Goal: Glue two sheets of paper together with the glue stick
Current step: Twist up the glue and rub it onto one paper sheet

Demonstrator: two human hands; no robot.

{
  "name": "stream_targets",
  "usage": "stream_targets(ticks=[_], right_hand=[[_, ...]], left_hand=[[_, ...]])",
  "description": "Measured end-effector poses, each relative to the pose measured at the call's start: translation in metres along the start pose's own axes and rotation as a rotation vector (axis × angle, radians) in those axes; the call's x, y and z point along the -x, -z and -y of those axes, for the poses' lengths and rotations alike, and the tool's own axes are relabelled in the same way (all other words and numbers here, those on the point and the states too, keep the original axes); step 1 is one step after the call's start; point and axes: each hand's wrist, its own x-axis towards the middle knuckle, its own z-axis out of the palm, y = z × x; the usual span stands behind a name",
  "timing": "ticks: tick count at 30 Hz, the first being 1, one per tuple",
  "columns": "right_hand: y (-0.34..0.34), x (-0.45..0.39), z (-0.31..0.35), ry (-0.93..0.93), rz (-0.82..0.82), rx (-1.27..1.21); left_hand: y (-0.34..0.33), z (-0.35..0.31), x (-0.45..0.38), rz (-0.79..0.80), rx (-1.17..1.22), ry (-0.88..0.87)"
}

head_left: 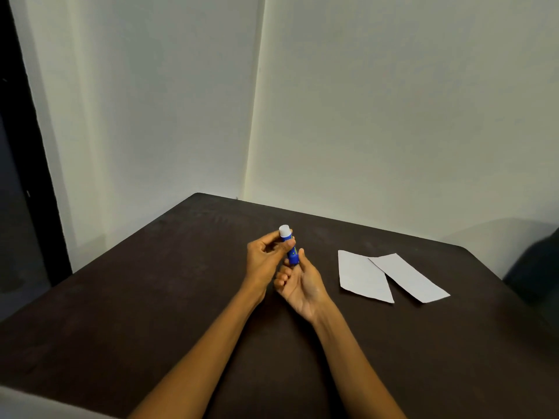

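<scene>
Glue stick (289,248), a blue plastic tube with a white cap, stands nearly upright above the dark brown table (151,297), pinched near the cap by the left hand (266,255) and at its base by the right hand (298,282). Two white paper sheets (390,276) lie overlapping at one corner, off to the right.

No text is readable; the glue stick (291,249) label (blue, partly covered) is blurred.
</scene>
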Motion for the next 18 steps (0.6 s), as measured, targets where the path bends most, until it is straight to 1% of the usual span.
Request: stream_targets(ticks=[4, 8, 14, 18], right_hand=[[0.0002, -0.0005, -0.0007, 0.018, 0.041, -0.013], [0.0003, -0.0024, 0.0015, 0.0, 0.002, 0.015], [0.0032, -0.0011, 0.0003, -0.014, 0.061, -0.021], [0.0042, -0.0002, 0.0031, -0.042, 0.068, -0.018]], left_hand=[[0.0044, -0.003, -0.0021, -0.052, -0.011, -0.013], [0.0, -0.0035, 0.0006, -0.014, -0.006, -0.01], [0.0027, -0.0042, 0.0006, -0.05, -0.045, -0.013], [-0.0012, -0.0042, 0.003, -0.004, -0.058, -0.014]])
